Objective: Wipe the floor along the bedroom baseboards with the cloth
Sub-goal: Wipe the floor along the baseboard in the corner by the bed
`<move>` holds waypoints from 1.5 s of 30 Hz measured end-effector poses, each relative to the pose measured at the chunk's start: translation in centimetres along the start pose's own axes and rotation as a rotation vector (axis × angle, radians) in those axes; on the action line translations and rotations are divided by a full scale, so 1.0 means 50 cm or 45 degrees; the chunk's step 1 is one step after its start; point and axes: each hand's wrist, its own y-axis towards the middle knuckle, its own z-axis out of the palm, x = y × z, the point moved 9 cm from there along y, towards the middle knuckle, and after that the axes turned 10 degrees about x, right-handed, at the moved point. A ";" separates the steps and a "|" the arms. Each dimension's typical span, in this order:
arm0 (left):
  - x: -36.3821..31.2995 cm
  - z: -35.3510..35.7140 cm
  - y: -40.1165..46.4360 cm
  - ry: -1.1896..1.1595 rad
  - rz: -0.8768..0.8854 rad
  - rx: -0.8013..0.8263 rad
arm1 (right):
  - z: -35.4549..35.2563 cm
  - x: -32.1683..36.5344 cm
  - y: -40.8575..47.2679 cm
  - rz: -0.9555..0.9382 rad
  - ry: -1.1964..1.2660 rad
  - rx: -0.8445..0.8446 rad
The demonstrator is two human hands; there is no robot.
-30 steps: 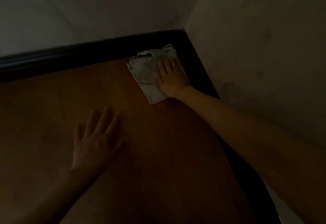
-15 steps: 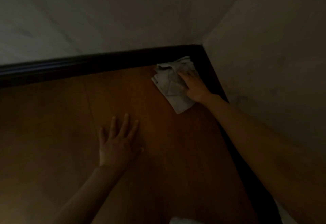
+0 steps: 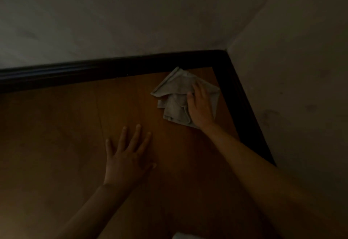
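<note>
Your right hand [image 3: 200, 105] lies palm down on the crumpled pale grey cloth [image 3: 175, 99], fingers stretched out flat and pressing it to the floor, not clenched around it. The cloth is soft and loosely folded, with several overlapping layers and rumpled ridges; one pointed corner reaches up to just beside the far baseboard, and its right edge sits close to the side baseboard, so the cloth rests in the corner of the room where the two boards meet.

The smooth orange-brown wooden floor [image 3: 66, 126] has a faint sheen and a thin plank seam running away from you. The dark, glossy, moulded baseboard [image 3: 75, 71] runs along the far wall and turns at the corner to follow the wall on your right. Above it, the matt off-white plaster walls [image 3: 131, 22] look slightly smudged, with a few dim marks on the right-hand wall.

Your left hand [image 3: 126, 161] is spread flat on the bare floor, fingers splayed and holding nothing, well apart from the cloth. The light is dim, so fine texture is hard to read.
</note>
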 end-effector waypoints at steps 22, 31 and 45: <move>-0.007 -0.014 -0.002 0.024 -0.028 -0.076 | -0.013 -0.004 0.072 -0.197 -0.446 0.031; -0.008 -0.011 0.000 0.033 -0.025 -0.068 | -0.011 -0.011 0.049 -0.232 -0.395 -0.010; -0.005 -0.010 -0.001 0.010 -0.021 -0.061 | -0.013 -0.051 0.088 -0.201 -0.606 0.262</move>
